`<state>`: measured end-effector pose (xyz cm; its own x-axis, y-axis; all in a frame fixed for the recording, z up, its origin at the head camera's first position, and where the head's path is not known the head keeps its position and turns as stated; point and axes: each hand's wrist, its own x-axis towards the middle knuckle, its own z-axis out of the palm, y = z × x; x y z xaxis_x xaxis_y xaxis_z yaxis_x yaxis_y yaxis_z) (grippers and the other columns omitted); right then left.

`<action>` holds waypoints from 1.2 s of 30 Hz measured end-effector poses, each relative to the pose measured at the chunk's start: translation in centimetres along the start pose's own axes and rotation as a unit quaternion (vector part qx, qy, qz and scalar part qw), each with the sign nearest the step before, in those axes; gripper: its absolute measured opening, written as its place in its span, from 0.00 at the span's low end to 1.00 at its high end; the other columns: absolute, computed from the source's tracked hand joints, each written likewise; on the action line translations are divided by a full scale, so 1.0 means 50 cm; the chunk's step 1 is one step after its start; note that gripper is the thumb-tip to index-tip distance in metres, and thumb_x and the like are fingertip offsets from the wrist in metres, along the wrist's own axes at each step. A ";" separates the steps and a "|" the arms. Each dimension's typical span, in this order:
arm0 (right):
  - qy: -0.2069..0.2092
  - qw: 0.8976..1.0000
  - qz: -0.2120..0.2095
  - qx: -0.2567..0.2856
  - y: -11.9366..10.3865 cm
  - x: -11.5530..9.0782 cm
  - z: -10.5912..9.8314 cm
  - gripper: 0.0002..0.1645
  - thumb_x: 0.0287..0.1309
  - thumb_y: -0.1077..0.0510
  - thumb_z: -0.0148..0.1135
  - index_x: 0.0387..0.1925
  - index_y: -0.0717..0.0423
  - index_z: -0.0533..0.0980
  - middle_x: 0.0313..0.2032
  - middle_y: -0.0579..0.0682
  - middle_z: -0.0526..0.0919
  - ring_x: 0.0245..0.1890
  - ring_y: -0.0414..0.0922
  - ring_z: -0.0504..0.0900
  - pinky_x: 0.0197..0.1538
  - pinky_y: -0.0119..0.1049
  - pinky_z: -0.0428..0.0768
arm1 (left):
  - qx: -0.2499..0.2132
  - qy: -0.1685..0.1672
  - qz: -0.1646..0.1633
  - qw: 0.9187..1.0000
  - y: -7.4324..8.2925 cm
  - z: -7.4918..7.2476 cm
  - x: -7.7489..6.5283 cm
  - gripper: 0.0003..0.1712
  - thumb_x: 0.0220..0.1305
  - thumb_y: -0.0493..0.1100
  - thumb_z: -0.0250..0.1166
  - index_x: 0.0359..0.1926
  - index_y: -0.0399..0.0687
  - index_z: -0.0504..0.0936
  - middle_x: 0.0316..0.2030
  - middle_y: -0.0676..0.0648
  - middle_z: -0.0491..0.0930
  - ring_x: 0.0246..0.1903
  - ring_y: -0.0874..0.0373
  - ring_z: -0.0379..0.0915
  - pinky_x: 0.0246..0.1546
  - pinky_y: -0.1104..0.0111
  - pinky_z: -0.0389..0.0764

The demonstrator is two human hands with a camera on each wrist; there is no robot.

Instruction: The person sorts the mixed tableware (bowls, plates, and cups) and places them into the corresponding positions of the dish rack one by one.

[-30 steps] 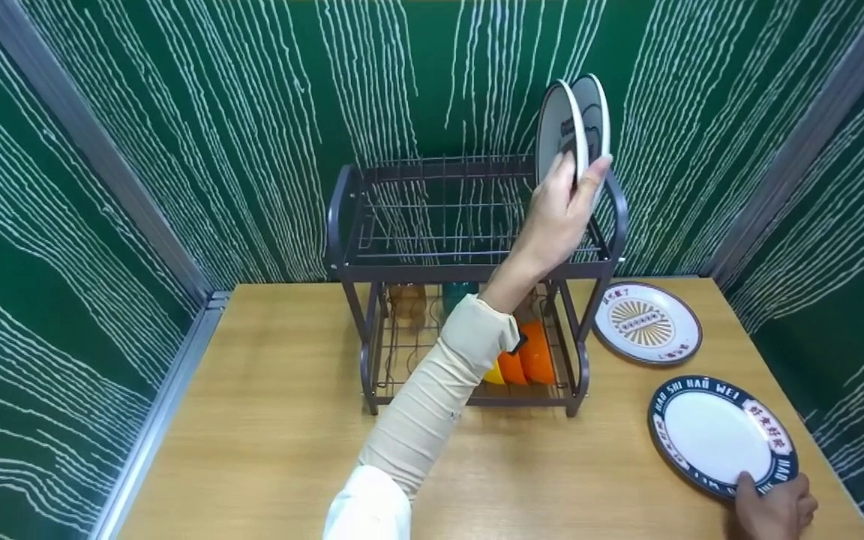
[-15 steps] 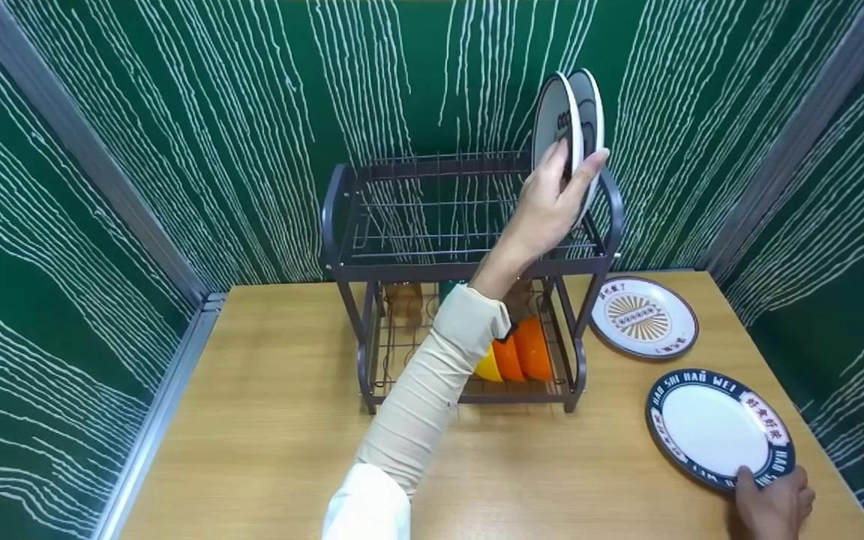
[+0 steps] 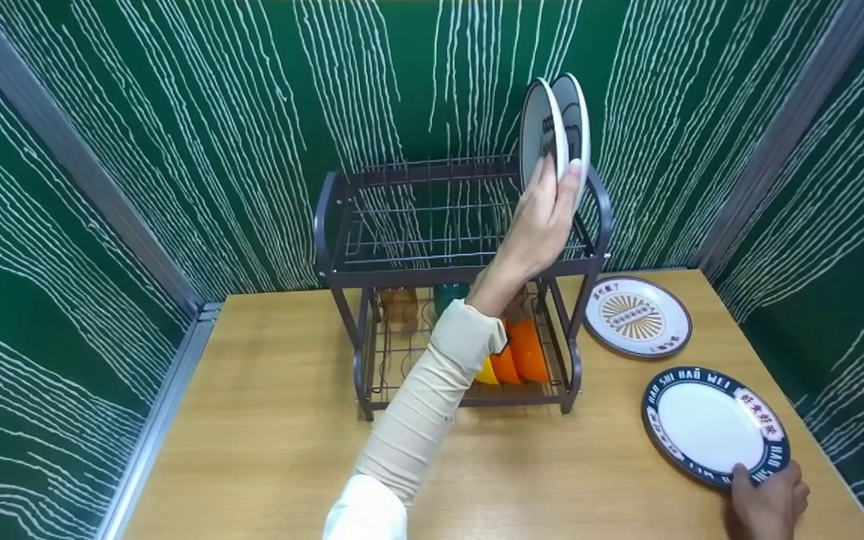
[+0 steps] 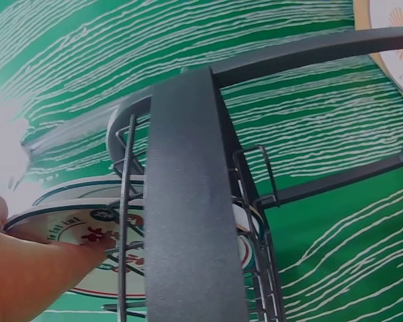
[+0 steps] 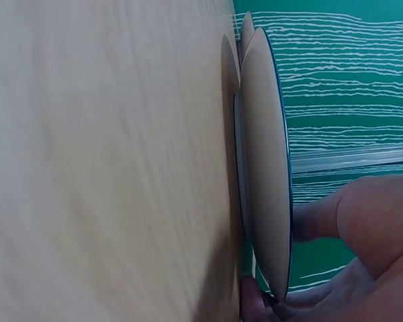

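In the head view my left hand [image 3: 541, 225] reaches over the dark metal dish rack [image 3: 469, 275] and grips the front rim of a white plate [image 3: 541, 124], its fingers against the patterned face. That plate stands on edge at the right end of the upper tier. Just right of it is a second upright plate [image 3: 574, 112]. Rack bars partly hide both in the left wrist view. At the lower right my right hand [image 3: 769, 501] pinches the near rim of a blue-rimmed plate [image 3: 709, 429], thumb on top and fingers beneath. The right wrist view shows this plate [image 5: 265, 168] low over the table.
Behind the blue-rimmed plate, another white plate [image 3: 638, 316] with a gold sunburst lies on the wooden table [image 3: 252, 435]. The lower tier holds orange bowls [image 3: 528, 352], a yellow bowl [image 3: 487, 373], a brown glass [image 3: 400, 307] and a teal glass [image 3: 448, 294]. Green walls [image 3: 207, 150] enclose the table.
The head view has shifted slightly. Both hands keep their hold, and the plates stay in place relative to the rack and table.
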<state>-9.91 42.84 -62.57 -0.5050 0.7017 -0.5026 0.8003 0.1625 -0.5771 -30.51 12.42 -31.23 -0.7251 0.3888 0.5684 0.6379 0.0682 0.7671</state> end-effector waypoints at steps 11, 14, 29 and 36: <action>0.003 1.000 0.003 0.008 0.002 0.006 -0.002 0.48 0.68 0.57 0.44 0.69 0.63 0.22 0.69 0.71 0.32 0.68 0.64 0.40 0.69 0.57 0.48 | -0.006 -0.004 0.004 1.000 0.031 0.000 -0.009 0.28 0.76 0.43 0.41 0.71 0.38 0.49 0.58 0.42 0.63 0.53 0.61 0.65 0.59 0.78 0.63; 0.011 1.000 0.003 0.012 0.000 0.006 0.000 0.48 0.68 0.58 0.44 0.70 0.63 0.23 0.69 0.70 0.32 0.69 0.63 0.39 0.69 0.56 0.47 | -0.013 -0.005 0.000 1.000 0.043 -0.005 -0.010 0.27 0.76 0.41 0.40 0.71 0.38 0.50 0.59 0.41 0.63 0.54 0.61 0.64 0.61 0.76 0.62; 0.007 1.000 -0.008 0.018 0.001 0.004 -0.013 0.48 0.67 0.52 0.49 0.70 0.67 0.31 0.69 0.71 0.38 0.68 0.64 0.45 0.69 0.55 0.49 | -0.019 0.000 -0.013 1.000 -0.017 0.011 0.012 0.31 0.76 0.47 0.40 0.74 0.44 0.45 0.74 0.46 0.44 0.70 0.67 0.39 0.67 0.75 0.44; -0.006 0.999 0.024 0.044 0.003 0.002 -0.015 0.48 0.68 0.51 0.49 0.70 0.66 0.31 0.69 0.71 0.42 0.69 0.64 0.47 0.68 0.56 0.53 | -0.031 0.002 -0.012 0.999 0.024 -0.003 -0.008 0.30 0.76 0.44 0.41 0.73 0.39 0.46 0.73 0.41 0.46 0.70 0.62 0.43 0.67 0.74 0.47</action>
<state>-9.57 43.44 -62.24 -0.4711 0.6984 -0.5387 0.7925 0.0671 -0.6061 -29.49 12.20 -30.49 -0.7407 0.3834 0.5516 0.6036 0.0192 0.7971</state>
